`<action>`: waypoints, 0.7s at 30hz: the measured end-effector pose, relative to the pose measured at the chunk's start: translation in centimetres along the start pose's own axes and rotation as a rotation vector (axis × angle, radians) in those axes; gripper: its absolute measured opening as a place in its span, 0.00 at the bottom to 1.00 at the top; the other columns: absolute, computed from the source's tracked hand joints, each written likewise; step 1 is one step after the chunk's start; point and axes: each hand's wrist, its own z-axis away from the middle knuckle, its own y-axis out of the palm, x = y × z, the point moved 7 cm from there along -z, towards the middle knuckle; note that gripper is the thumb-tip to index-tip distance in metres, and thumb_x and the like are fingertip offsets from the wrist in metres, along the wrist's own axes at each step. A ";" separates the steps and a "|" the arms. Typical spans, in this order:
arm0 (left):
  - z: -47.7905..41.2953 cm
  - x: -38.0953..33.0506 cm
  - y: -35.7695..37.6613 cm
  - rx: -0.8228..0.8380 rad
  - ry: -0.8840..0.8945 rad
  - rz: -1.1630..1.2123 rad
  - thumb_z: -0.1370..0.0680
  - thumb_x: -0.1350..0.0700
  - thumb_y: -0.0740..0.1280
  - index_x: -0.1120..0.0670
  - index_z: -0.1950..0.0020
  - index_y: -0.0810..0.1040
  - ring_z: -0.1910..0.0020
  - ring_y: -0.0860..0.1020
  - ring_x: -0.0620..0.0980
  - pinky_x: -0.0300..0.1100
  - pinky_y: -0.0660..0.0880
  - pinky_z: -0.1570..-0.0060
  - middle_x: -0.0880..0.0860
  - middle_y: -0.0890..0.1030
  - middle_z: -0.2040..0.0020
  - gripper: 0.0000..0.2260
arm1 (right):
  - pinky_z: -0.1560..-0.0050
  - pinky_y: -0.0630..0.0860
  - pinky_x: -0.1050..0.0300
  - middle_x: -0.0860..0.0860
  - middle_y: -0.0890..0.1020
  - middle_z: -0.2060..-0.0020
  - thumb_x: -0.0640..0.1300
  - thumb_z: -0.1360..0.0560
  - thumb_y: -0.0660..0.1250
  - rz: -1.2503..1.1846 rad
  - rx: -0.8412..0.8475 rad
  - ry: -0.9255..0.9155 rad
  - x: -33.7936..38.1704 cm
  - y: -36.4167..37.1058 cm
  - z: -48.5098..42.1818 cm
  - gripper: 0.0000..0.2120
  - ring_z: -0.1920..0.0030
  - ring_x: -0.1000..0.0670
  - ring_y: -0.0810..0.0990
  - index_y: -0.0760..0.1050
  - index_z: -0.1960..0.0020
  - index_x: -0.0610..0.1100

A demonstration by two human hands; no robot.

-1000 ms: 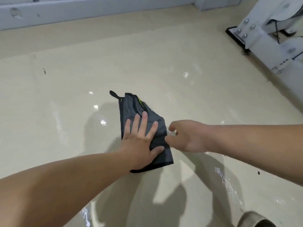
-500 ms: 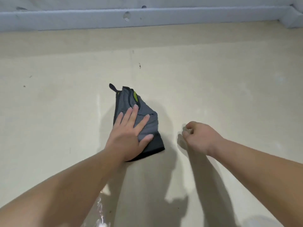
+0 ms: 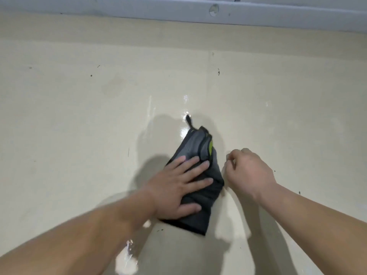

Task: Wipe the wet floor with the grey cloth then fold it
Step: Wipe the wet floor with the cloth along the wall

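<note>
No readable text, label or number anywhere.

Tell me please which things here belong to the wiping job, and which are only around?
Job: grey cloth, wet floor, left hand pressing flat on the cloth, right hand curled beside it, empty.
Around: grey baseboard, dark specks.

I see the left hand (image 3: 174, 191) pressed flat on the folded grey cloth (image 3: 206, 197) on the wet floor (image 3: 79, 116), right hand (image 3: 248, 171) curled just beside it.
</note>
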 end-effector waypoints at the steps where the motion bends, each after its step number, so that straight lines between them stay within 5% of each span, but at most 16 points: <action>1: -0.4 1.6 -0.4 -0.013 -0.014 -0.017 0.20 0.30 0.51 0.39 0.18 0.55 0.17 0.41 0.52 0.55 0.42 0.20 0.49 0.43 0.16 0.32 | 0.56 0.72 0.52 0.51 0.75 0.50 0.48 0.20 0.57 -0.005 0.015 -0.003 0.3 0.0 -0.2 0.11 0.45 0.46 0.76 0.77 0.44 0.50; 4: 0.5 6.2 -1.2 -0.097 -0.310 0.027 0.20 0.30 0.52 0.40 0.18 0.58 0.17 0.44 0.53 0.56 0.50 0.20 0.54 0.45 0.16 0.32 | 0.56 0.72 0.52 0.51 0.75 0.49 0.49 0.19 0.57 -0.090 0.051 -0.005 2.2 0.0 -0.8 0.11 0.46 0.45 0.77 0.76 0.44 0.50; 7: 4.7 8.5 -0.8 -0.166 -0.645 0.083 0.19 0.30 0.48 0.41 0.17 0.52 0.18 0.37 0.53 0.55 0.47 0.19 0.61 0.37 0.17 0.32 | 0.60 0.73 0.54 0.52 0.78 0.50 0.49 0.20 0.57 -0.173 0.101 -0.061 5.9 0.7 -0.8 0.10 0.53 0.48 0.79 0.76 0.45 0.52; 11: 11.7 7.9 0.2 -0.209 -0.883 0.110 0.18 0.32 0.48 0.42 0.17 0.55 0.18 0.40 0.62 0.60 0.49 0.21 0.66 0.40 0.18 0.31 | 0.57 0.78 0.52 0.53 0.80 0.54 0.48 0.21 0.57 -0.271 0.140 -0.172 11.4 2.2 0.2 0.09 0.57 0.50 0.80 0.76 0.50 0.51; 15: 16.4 2.8 2.0 -0.097 -0.909 0.126 0.19 0.31 0.43 0.38 0.18 0.48 0.19 0.36 0.62 0.60 0.45 0.21 0.61 0.44 0.16 0.30 | 0.53 0.78 0.52 0.55 0.76 0.48 0.49 0.19 0.58 -0.208 0.153 -0.327 16.3 4.0 2.0 0.11 0.51 0.51 0.78 0.77 0.43 0.52; 21: 19.5 -1.2 1.4 -0.161 -0.900 0.064 0.20 0.35 0.59 0.46 0.24 0.73 0.25 0.62 0.65 0.56 0.57 0.25 0.65 0.76 0.32 0.28 | 0.50 0.77 0.51 0.55 0.75 0.44 0.52 0.19 0.59 -0.144 0.127 -0.449 19.8 5.5 3.5 0.13 0.45 0.52 0.76 0.78 0.39 0.52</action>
